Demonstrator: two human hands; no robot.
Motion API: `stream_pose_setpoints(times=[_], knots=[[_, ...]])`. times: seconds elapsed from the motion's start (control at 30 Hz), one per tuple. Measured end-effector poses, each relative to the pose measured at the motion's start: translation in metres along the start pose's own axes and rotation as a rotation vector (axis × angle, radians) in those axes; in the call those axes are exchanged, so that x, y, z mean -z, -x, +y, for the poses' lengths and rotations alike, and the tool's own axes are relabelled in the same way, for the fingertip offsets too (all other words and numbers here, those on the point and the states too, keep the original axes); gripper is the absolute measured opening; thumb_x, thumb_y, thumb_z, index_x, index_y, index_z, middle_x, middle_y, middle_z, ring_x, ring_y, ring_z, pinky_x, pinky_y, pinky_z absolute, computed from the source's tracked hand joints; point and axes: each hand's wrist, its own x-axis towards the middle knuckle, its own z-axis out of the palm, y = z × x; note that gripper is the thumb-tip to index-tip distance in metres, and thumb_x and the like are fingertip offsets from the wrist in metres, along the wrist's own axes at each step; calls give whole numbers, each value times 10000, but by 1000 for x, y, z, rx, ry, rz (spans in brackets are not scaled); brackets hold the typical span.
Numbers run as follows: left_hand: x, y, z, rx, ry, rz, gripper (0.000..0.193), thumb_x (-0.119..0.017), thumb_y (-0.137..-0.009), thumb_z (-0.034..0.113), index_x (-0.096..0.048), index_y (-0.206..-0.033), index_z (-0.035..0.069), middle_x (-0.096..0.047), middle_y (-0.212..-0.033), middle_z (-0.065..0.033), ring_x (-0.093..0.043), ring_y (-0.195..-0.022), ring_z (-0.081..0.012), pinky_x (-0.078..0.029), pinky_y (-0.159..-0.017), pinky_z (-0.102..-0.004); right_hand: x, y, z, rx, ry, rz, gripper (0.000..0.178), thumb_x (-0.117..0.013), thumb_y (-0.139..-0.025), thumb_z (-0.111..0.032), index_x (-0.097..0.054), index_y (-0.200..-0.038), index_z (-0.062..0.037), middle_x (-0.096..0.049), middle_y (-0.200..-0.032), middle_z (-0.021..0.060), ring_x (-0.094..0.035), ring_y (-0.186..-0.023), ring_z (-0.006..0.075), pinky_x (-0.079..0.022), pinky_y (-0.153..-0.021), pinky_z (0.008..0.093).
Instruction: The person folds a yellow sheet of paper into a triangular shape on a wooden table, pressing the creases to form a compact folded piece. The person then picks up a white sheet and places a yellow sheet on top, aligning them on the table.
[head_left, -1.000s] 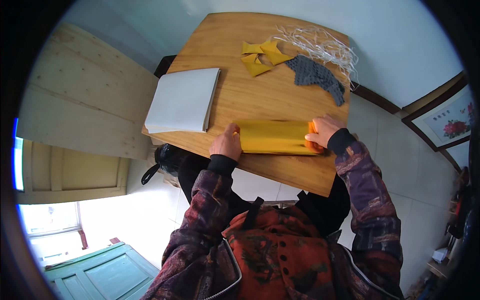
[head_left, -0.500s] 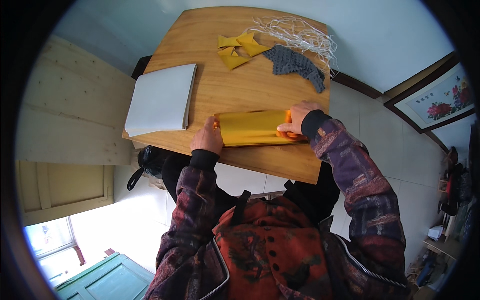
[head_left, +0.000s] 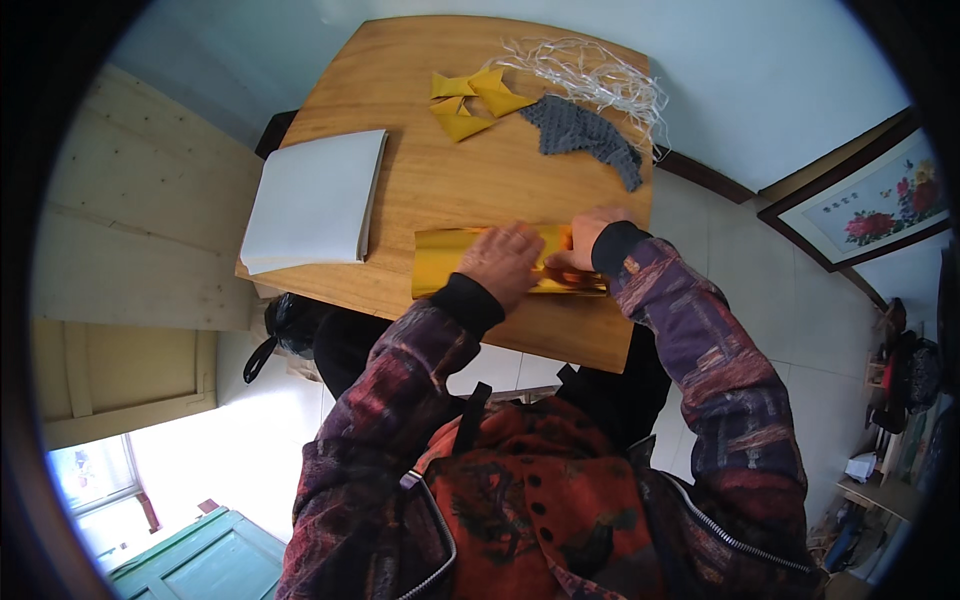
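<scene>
A shiny gold foil sheet (head_left: 436, 262) lies folded along the near edge of the wooden table. My left hand (head_left: 503, 262) rests flat across its middle, fingers stretched toward the far side and slightly blurred. At the sheet's right end is my right hand (head_left: 588, 236), its thumb on the foil and its other fingers closed around the far edge, partly hidden by the cuff. Orange reflections of the hand show in the foil beside the thumb.
On the wooden table (head_left: 400, 200), a stack of white paper (head_left: 312, 200) lies at the left. Toward the back are folded yellow paper pieces (head_left: 460, 122), a grey crocheted cloth (head_left: 580, 135) and tangled white strings (head_left: 590, 72). A black plastic bag (head_left: 292, 322) hangs below the left edge.
My left hand has moved from the sheet's left end rightward onto its middle, leaving that end uncovered. My right hand stays at the right end with the thumb still on the foil.
</scene>
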Motion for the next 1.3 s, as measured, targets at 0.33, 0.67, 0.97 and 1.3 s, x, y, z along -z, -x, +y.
stream_pose_setpoints(times=[0.33,0.67,0.97,1.3], knots=[[-7,47,18,-11,6,-110,873,-596,-806,637,-325,-1506,190,-218,-1595,-105,-192,-1474,-299,-127,-1170,-541,-1,1,5,67,-68,42,617,-650,-736,-677,-763,-910,-96,-715,-947,188,-681,-941,330,-518,-837,409],[13,78,35,76,54,-242,902,-655,-761,642,-308,-1517,292,-168,-1613,-78,-126,-1487,-327,-77,-1145,-621,8,6,1,52,-48,36,698,-676,-721,-690,-738,-943,-32,-709,-977,203,-679,-954,337,-524,-831,413],[3,16,29,216,221,-119,640,-527,-932,459,-407,-1432,77,-356,-1536,-113,-314,-1431,-259,-230,-1169,-427,4,3,0,53,-28,38,692,-645,-733,-705,-750,-937,-52,-712,-991,187,-673,-979,326,-519,-841,397],[-18,76,10,376,-17,-25,734,-590,-882,466,-327,-1505,182,-230,-1604,-34,-213,-1474,-231,-134,-1176,-499,3,3,4,47,-54,30,682,-646,-743,-695,-749,-945,-52,-711,-996,184,-672,-980,320,-512,-852,398]])
